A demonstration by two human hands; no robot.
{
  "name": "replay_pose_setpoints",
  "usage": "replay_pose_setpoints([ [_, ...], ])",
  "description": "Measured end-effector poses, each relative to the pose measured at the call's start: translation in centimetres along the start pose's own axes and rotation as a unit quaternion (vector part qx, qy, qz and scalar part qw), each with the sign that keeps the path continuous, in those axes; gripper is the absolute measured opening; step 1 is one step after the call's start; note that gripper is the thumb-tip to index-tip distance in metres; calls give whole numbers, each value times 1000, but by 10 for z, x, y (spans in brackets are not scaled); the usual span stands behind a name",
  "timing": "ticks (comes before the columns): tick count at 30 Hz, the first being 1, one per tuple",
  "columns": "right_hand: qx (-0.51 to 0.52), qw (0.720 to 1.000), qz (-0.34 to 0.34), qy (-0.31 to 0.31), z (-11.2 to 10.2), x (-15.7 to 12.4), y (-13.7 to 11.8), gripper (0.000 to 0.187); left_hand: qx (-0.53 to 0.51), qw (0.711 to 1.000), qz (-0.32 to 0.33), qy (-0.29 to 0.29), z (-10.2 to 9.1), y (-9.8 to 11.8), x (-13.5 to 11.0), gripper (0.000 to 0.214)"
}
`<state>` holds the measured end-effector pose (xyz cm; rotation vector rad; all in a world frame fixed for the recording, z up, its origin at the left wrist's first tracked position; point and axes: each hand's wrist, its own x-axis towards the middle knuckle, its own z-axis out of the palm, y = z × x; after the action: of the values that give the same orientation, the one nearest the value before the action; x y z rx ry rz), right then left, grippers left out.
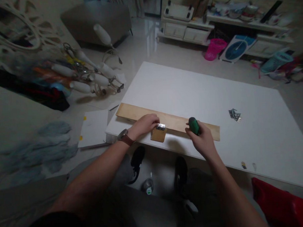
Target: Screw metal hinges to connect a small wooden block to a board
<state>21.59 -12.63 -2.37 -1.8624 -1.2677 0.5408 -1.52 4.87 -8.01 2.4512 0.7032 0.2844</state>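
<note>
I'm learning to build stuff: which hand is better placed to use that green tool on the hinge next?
Probably the right hand: it grips the green-handled tool near the metal hinge. The left hand, closer in, shows no tool and seems better suited to steadying the wooden board.

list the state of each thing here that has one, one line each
Green-handled tool: gripped in the right hand
Metal hinge: seemingly unfolded, beside the left hand
Wooden board: lying on the white table
Small wooden piece: by the board's near edge
Loose metal pieces: in a pile
Wristwatch: worn on the left wrist
White-shaded lamp: unlit
</note>
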Motion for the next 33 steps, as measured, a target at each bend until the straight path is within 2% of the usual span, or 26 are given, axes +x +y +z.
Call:
replay_pose_setpoints([
  [6, 1, 1000, -14, -3, 13, 7, -12, 22, 24, 1000, 2, 5, 3, 1, -3, 7],
  [11, -7, 999, -30, -8, 23, 4, -20, 14, 29, 999, 12, -6, 2, 4, -4, 12],
  [20, -35, 998, -40, -37, 36, 5, -19, 15, 64, 997, -31, 16, 2, 11, -6, 10],
  [26, -50, 997, -42, -47, 42, 11, -21, 10, 0, 1000, 5, -5, 0, 6, -4, 12],
  [33, -62, 996, -38, -57, 47, 10, -25, 5, 56, 998, -14, 13, 3, 9, -5, 9],
])
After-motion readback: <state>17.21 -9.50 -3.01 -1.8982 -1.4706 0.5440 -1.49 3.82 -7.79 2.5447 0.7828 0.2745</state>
